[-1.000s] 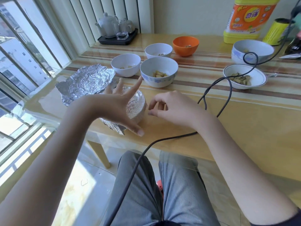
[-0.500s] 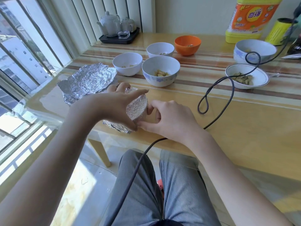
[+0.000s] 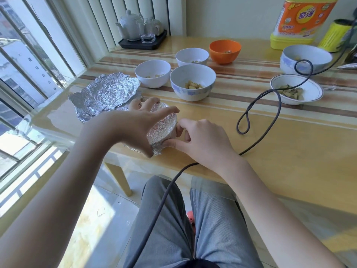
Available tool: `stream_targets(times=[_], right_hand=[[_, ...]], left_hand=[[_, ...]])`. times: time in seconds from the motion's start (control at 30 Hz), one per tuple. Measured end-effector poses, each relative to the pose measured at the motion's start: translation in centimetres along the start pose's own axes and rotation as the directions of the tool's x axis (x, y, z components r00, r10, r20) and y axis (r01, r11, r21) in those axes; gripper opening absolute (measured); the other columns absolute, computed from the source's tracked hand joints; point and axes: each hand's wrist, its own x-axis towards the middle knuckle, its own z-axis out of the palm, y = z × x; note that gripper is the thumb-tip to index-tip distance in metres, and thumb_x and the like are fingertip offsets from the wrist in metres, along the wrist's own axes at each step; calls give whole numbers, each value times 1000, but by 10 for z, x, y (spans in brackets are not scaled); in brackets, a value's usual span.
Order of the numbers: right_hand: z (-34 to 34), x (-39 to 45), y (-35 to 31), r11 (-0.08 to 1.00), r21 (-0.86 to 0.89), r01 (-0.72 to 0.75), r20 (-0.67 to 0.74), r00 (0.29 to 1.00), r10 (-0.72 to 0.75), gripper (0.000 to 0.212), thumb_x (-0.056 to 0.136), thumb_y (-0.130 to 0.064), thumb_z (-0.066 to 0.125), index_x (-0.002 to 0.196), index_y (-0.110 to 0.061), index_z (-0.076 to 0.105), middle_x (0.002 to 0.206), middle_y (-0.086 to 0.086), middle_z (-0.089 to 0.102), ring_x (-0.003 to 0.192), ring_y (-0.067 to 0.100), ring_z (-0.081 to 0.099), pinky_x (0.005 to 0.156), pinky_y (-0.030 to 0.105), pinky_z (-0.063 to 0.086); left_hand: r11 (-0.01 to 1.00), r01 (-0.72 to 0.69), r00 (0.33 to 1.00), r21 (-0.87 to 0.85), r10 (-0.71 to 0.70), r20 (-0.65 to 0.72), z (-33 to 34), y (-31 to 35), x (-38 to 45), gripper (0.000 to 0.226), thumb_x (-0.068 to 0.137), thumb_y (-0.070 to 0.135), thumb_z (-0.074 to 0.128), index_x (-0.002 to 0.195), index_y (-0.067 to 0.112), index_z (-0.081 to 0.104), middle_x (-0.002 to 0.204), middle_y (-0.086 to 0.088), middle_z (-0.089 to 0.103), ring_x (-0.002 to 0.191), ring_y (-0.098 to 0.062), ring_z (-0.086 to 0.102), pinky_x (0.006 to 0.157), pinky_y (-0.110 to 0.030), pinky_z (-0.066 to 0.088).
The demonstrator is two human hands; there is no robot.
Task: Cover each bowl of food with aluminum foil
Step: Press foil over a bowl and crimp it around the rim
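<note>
your left hand grips the top of the foil-covered bowl, which sits near the front edge of the bench. your right hand pinches the foil at its side. squeezing too hard could tear the foil or tip the bowl toward that edge. spare foil sheets lie just left. uncovered bowls stand behind, and a dark cable loops across the open room to the right.
</note>
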Motion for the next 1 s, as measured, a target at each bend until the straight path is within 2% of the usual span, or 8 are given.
stream_targets(times=[0.23,0.37,0.5,0.7,0.83,1.0], right_hand=[[-4,9,9,985,172,12,40,999,-20,26,83,-51,67,78,-27,60,65,-12,57,68,10,55,63,31,47],[-8,21,15,946,324,1,107,994,-38,25,78,-41,76,68,-21,63,55,-5,60,51,6,54,62,36,50],[-14,36,19,912,410,-23,223,972,-76,24,76,-28,80,65,-12,67,50,2,59,45,13,51,52,30,46],[-26,57,17,944,319,-87,392,919,-48,40,66,-37,85,49,-7,63,45,10,54,41,20,43,39,22,34],[-36,72,9,969,238,-64,498,864,-66,37,68,-30,85,52,-6,62,40,-1,54,36,13,42,37,20,32],[-39,72,16,963,268,-37,524,844,-113,29,73,-33,81,60,-10,68,48,-2,57,41,9,44,45,19,36]], left_hand=[[1000,20,1000,-2,-20,6,3,0,4,125,62,38,85,141,63,-8,156,12,-13,146,-38,-3,110,-58,32],[999,35,999,10,-35,9,4,0,5,126,62,40,85,141,61,-11,156,11,-15,145,-37,-6,111,-57,29],[999,37,999,18,-37,14,6,0,6,127,63,40,85,143,58,-12,156,12,-17,145,-38,-7,112,-57,26],[999,40,999,17,-41,25,7,-1,8,127,65,41,85,143,58,-14,156,14,-20,146,-38,-13,113,-61,25],[999,46,998,11,-46,32,7,-3,9,127,66,40,83,142,59,-16,156,15,-21,146,-37,-15,112,-62,24],[999,40,999,19,-41,17,9,-3,9,126,64,43,83,142,58,-15,155,14,-18,145,-39,-9,112,-59,28]])
